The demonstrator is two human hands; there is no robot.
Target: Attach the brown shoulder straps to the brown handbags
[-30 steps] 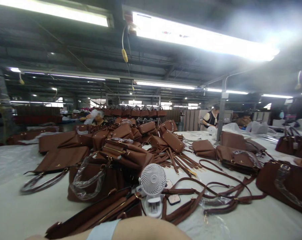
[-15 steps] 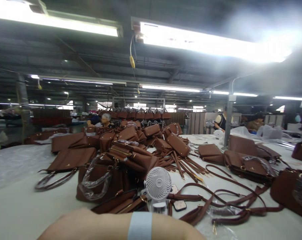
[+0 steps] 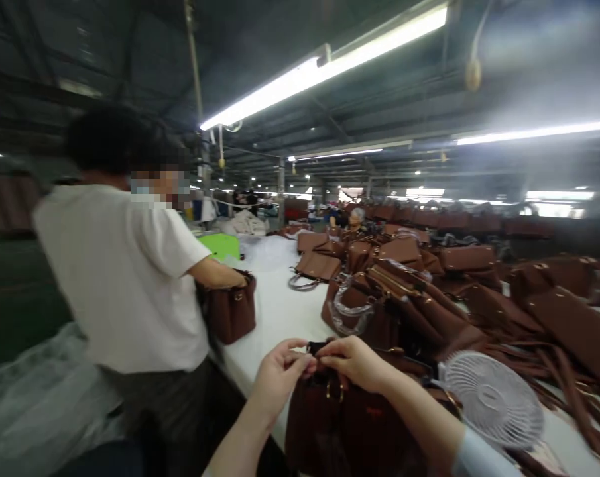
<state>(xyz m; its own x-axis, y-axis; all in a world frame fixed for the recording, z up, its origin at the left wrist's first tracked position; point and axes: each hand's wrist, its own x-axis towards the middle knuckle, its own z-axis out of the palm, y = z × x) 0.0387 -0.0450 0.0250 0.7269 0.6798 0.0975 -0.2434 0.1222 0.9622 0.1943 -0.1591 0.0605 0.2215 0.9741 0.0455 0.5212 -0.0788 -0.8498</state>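
A brown handbag with gold-coloured rings stands close in front of me at the bottom of the view. Over its top edge, my left hand and my right hand meet with fingertips pinched. Between them shows a small dark piece at the bag's top; my fingers partly hide it, so its exact kind is unclear. A white desk fan stands to the right of my right forearm. Behind the bag sits another brown handbag with plastic-wrapped handles.
On my left, a co-worker in a white shirt reaches into a brown handbag at the edge of the white table. Brown bags and loose straps pile up on the right. Clear plastic lies at lower left.
My view has swung left, bringing the co-worker into sight. Earlier only a forearm crossed the bottom; now both my hands show, pinching at the top of the near handbag.
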